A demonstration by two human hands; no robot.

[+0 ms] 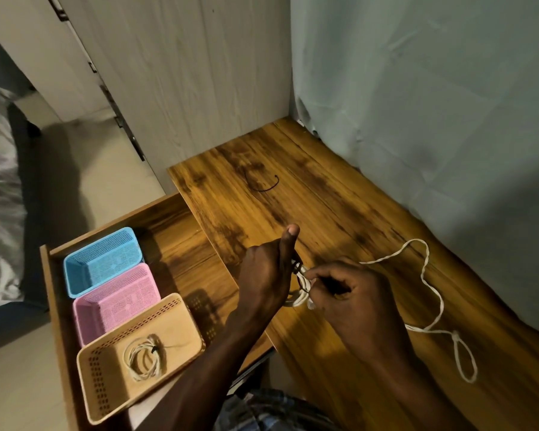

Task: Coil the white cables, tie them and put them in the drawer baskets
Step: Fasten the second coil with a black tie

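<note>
A wood-grain counter (pixel 339 213) stands in a corner, a pale curtain along its right edge and an open drawer (pixel 181 244) on its left. Nearest in the drawer, the beige basket (pixel 181 318) already holds a coiled cable (pixel 143 357) bound with a dark tie. Beyond it sit a pink basket (pixel 122 293) and a blue basket (pixel 106 259), nothing visible in either. Over the counter's near part both hands meet on a second white cable (pixel 299 287): the left hand (pixel 268 275) grips the small coil, thumb raised, while the right hand (pixel 352 293) pinches at a dark tie on it. The step looks like tying. An uncoiled white cable (pixel 430 287) trails to the right. Farther back lies a spare black tie (pixel 262 185). Next, the tie needs cinching before the bundle goes into a basket.
</note>
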